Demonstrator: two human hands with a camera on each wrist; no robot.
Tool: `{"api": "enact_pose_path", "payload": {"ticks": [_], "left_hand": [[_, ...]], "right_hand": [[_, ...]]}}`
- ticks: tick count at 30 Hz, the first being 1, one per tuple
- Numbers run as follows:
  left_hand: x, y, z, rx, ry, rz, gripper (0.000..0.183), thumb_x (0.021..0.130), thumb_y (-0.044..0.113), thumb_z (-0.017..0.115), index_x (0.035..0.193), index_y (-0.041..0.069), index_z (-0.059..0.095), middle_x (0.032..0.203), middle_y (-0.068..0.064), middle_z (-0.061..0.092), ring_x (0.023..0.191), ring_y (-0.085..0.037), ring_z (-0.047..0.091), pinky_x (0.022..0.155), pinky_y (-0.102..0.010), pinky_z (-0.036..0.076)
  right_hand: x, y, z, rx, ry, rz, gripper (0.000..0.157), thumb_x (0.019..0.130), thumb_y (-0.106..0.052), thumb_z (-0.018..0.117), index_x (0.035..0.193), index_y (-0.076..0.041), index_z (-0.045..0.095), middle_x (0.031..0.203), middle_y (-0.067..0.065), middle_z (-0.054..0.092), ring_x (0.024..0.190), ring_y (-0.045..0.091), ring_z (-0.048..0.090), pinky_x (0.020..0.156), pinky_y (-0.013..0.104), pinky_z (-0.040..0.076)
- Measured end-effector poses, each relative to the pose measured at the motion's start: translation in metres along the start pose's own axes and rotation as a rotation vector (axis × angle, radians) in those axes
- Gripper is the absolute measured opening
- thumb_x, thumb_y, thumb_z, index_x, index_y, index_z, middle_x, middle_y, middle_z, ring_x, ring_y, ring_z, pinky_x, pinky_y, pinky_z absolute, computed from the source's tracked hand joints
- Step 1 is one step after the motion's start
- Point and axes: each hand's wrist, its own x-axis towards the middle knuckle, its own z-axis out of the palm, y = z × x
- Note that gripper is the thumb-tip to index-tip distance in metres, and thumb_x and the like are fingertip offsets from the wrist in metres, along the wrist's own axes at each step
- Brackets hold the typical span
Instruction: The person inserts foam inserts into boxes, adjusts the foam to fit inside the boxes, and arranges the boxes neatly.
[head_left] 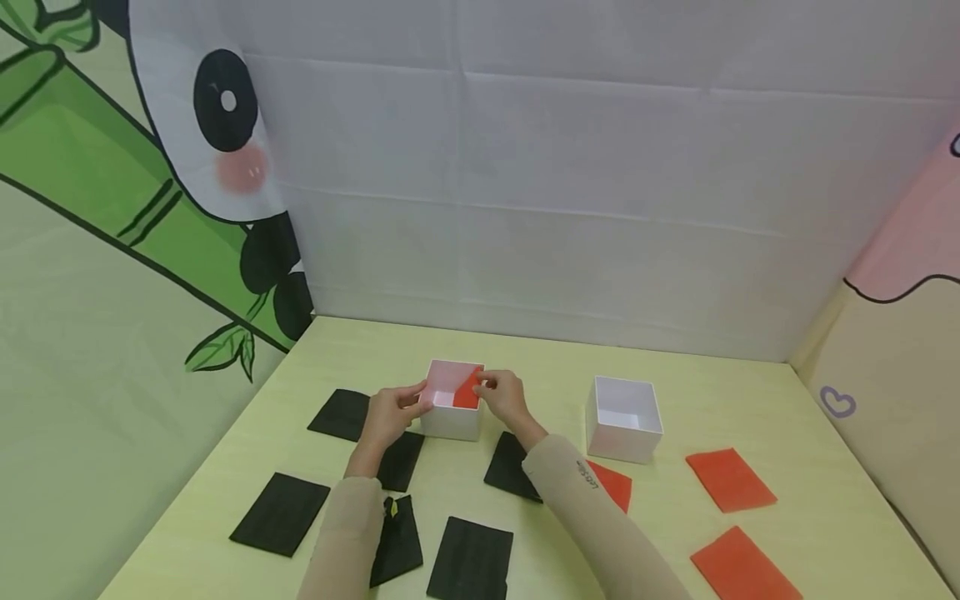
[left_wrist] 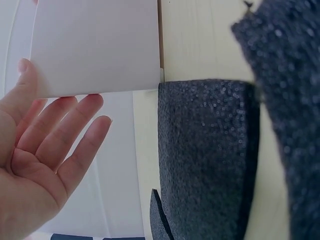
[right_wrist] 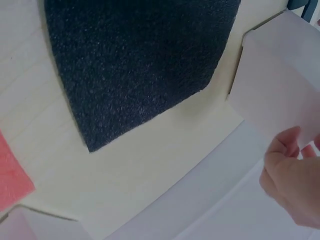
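The red sheet [head_left: 467, 393] is at the fingertips of the right hand [head_left: 506, 397], and on my head feed I see it standing inside the left white box [head_left: 450, 423], against the wall nearest those fingers. That thumb and index finger are drawn narrow, pinching the sheet's upper edge at the rim. I read the left hand [head_left: 388, 415] as holding the box: its thumb is at the front corner and its fingers lie along the left wall, which my left wrist feed bears out.

Just left of the left fingers I have one black sheet [head_left: 341, 414]; a second [head_left: 402, 461] lies below them, in front of the box and partly behind the wrist. Below the right fingers is a third [head_left: 510, 467], partly covered by the right sleeve [head_left: 592, 517]. On my right wrist feed, a black surface looks rough and grainy. Three more black sheets lie farther from the fingers, toward the person.

Well to the right of the right fingers stands the other white box [head_left: 622, 440], its open top up. Nearer the person than that box are three red sheets, one partly hidden by the right sleeve. Beyond both hands, past the pale yellow tabletop [head_left: 555, 350], I see a white cloth [head_left: 540, 192].
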Motion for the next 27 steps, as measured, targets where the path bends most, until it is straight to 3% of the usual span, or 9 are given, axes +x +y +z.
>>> {"api": "enact_pose_path", "payload": {"ticks": [2,5,8,12,18,22,27], "left_hand": [[0.0,0.0,0.0,0.002,0.002,0.005,0.044,0.078,0.016,0.07,0.12,0.009,0.058,0.111,-0.018,0.059,0.098,-0.03,0.058,0.073,-0.038,0.05],[0.0,0.0,0.001,0.0,0.005,0.009,0.045,0.077,0.015,0.07,0.12,0.009,0.058,0.111,-0.017,0.059,0.098,-0.03,0.058,0.073,-0.038,0.05],[0.0,-0.001,0.001,-0.004,0.007,0.009,0.045,0.077,0.016,0.07,0.12,0.009,0.058,0.11,-0.017,0.06,0.099,-0.029,0.058,0.073,-0.038,0.05],[0.0,-0.001,0.002,0.0,0.002,0.007,0.045,0.077,0.016,0.07,0.12,0.009,0.058,0.111,-0.018,0.059,0.098,-0.03,0.058,0.073,-0.038,0.05],[0.0,-0.001,-0.001,0.004,0.012,0.006,0.044,0.078,0.015,0.07,0.119,0.008,0.058,0.11,-0.018,0.059,0.097,-0.03,0.058,0.072,-0.038,0.05],[0.0,-0.001,-0.001,0.005,0.018,0.01,0.043,0.078,0.014,0.07,0.119,0.007,0.059,0.109,-0.019,0.059,0.097,-0.031,0.058,0.072,-0.039,0.05],[0.0,-0.001,0.0,0.001,0.006,0.004,0.043,0.078,0.013,0.07,0.119,0.009,0.058,0.11,-0.018,0.06,0.099,-0.03,0.058,0.076,-0.04,0.049]], "right_hand": [[0.009,0.023,0.008,-0.034,-0.017,-0.052,0.022,0.08,-0.013,0.065,0.101,-0.008,0.07,0.088,0.004,0.063,0.074,0.016,0.052,0.056,0.025,0.042],[0.017,0.031,0.013,-0.097,-0.07,-0.043,0.024,0.08,-0.014,0.065,0.103,-0.008,0.069,0.098,0.004,0.065,0.068,0.018,0.05,0.048,0.024,0.038],[0.001,-0.016,-0.003,-0.23,-0.148,0.062,0.029,0.081,-0.008,0.063,0.11,-0.002,0.064,0.105,0.014,0.061,0.07,0.022,0.046,0.044,0.02,0.03],[-0.012,-0.047,-0.014,-0.371,-0.19,0.084,0.034,0.082,-0.013,0.064,0.113,-0.001,0.061,0.094,0.017,0.054,0.075,0.021,0.043,0.045,0.016,0.023],[-0.011,-0.056,-0.014,-0.477,-0.219,0.107,0.029,0.082,-0.019,0.065,0.108,-0.007,0.064,0.091,0.011,0.048,0.076,0.021,0.046,0.045,0.024,0.034],[-0.009,-0.059,-0.013,-0.599,-0.275,0.119,0.015,0.081,-0.021,0.064,0.086,-0.007,0.062,0.085,0.009,0.046,0.073,0.02,0.046,0.047,0.027,0.037],[-0.007,-0.063,-0.014,-0.627,-0.334,0.17,0.022,0.079,-0.024,0.066,0.07,-0.01,0.052,0.071,0.004,0.044,0.07,0.019,0.044,0.048,0.028,0.036]]}}
